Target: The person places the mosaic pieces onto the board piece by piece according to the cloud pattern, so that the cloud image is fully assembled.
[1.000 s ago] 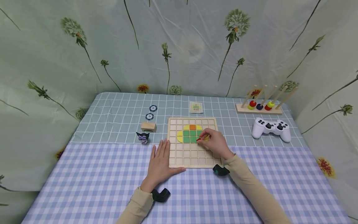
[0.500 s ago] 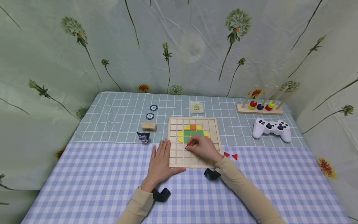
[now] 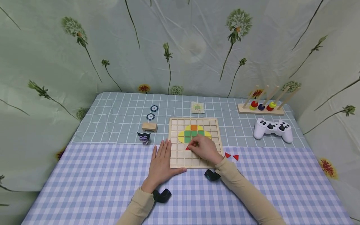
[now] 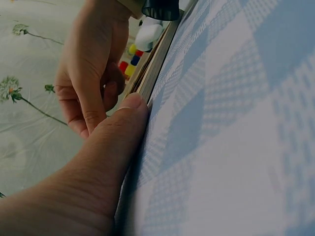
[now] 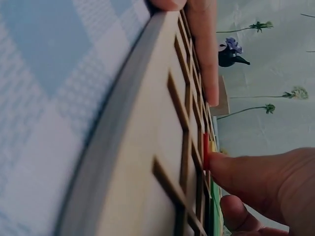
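A wooden grid board (image 3: 177, 158) lies on the table, with green, yellow and orange tiles set in its far half. My right hand (image 3: 204, 149) pinches a small red triangle tile (image 3: 187, 148) over a cell just below the green tiles (image 3: 194, 133). In the right wrist view the red tile (image 5: 205, 151) stands at the thumb tip, close to the board's surface. My left hand (image 3: 161, 164) rests flat along the board's left edge, fingers straight, thumb at the near corner. Two more red triangle tiles (image 3: 236, 157) lie on the cloth right of the board.
A pattern card (image 3: 197, 107) lies behind the board. To the left are two poker chips (image 3: 150, 117), a wooden arch block (image 3: 149, 127) and a small figurine (image 3: 144, 138). A white game controller (image 3: 272, 129) and a peg stand (image 3: 260, 110) with beads stand at right.
My right hand has moved left and toward me from the green tiles to the cell below, carrying the red triangle tile. Two red triangles beside the board came into view. My left hand stays put.
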`<action>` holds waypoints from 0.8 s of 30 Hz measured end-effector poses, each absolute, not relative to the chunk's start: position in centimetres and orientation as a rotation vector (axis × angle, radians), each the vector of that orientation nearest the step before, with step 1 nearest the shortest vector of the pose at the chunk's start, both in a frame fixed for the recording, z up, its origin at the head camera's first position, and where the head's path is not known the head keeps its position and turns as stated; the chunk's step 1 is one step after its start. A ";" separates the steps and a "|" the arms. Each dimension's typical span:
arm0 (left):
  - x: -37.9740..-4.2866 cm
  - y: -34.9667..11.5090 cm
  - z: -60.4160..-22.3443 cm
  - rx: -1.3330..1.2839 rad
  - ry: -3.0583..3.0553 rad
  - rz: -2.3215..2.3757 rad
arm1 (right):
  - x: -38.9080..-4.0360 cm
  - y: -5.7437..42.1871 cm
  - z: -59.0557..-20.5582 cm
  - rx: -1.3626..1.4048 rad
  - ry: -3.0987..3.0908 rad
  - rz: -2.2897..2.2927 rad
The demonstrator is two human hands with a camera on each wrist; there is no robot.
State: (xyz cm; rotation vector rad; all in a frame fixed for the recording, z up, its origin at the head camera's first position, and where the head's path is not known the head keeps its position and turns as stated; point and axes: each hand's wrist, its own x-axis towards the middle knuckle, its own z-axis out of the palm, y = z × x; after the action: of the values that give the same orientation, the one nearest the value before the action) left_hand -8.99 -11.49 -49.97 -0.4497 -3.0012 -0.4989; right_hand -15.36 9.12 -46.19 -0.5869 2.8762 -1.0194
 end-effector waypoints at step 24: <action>-8.9 -11.5 -49.9 -0.442 -3.018 -0.517 | -14.2 21.6 -44.5 -0.407 2.817 -0.943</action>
State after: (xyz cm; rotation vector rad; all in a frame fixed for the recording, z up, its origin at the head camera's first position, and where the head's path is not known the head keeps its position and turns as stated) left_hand -8.86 -11.53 -49.89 -0.4419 -3.0180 -0.5173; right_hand -14.17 21.65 -44.48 -0.4068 2.8174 -0.9434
